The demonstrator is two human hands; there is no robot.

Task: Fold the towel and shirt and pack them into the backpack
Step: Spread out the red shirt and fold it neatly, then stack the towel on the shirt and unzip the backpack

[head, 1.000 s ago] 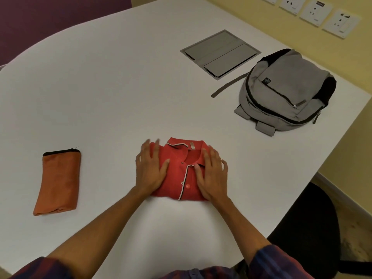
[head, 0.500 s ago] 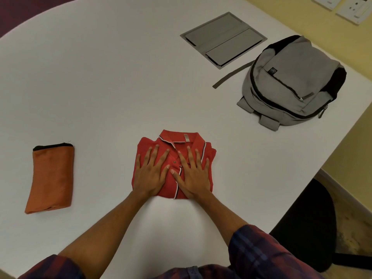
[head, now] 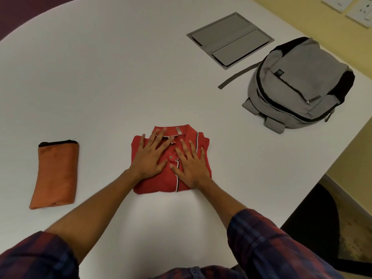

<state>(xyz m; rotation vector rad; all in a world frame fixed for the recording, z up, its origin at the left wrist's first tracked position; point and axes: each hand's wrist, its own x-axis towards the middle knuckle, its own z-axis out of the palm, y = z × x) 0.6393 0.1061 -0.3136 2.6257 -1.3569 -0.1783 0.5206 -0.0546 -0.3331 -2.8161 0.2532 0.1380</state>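
Folded red polo shirt (head: pixel 171 184) lies on white table (head: pixel 120 77), near front edge. Left hand (head: pixel 150 158) flat on shirt's left half, fingers (head: pixel 159 135) straight, spread, tips reaching collar. Right hand (head: pixel 192 167) flat on right half beside placket, fingers straight, spread; nothing gripped. Folded orange towel (head: pixel 55 174) well apart to left. Grey backpack (head: pixel 300 85) far right, zipped, untouched.
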